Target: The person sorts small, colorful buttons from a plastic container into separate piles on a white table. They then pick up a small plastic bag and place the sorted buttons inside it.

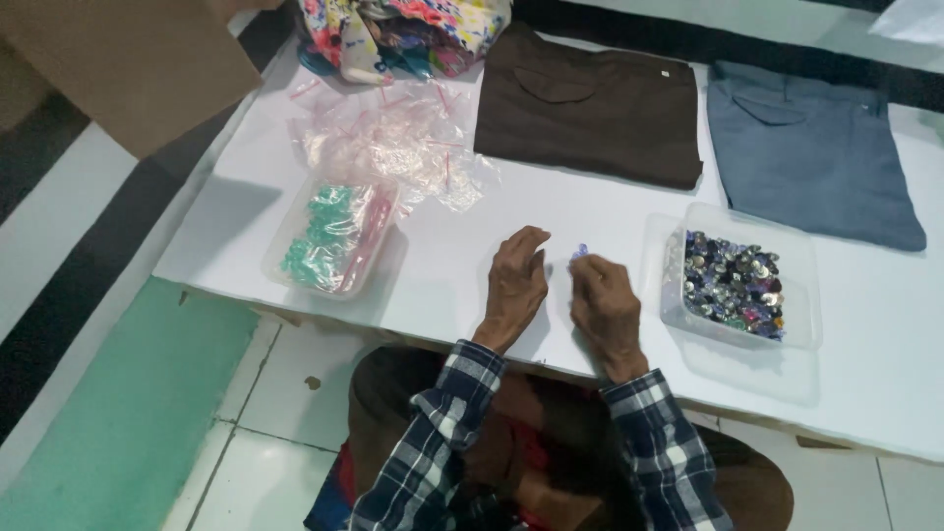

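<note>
Your right hand (605,300) rested on the white table (551,211), fingers curled in, w/ a small purple bead (579,252) pinched at the fingertips. The bead sat just above the knuckles, between both hands, near the table's middle. Your left hand (516,285) lay right beside it, fingers bent down & loosely closed; couldn't tell if it had hold of anything. Both wrists came out of plaid blue-and-white sleeves (447,433).

To your right, just beside the right hand, stood a clear plastic tub (801,270) full of mixed dark, purple & silvery beads (736,283). To your left, apart from the left hand, was a 2nd clear container (285,258) w/ green beads (320,236) & small pinkish packets in it. Behind that lay a heap of small clear zip bags (388,143) w/ red strips.

At the far edge: a folded brown garment (590,103), a folded grey-blue garment (811,147) next to it, & a bundle of bright floral fabric (403,34) at the back left. A cardboard flap (128,59) showed at top left.
</note>
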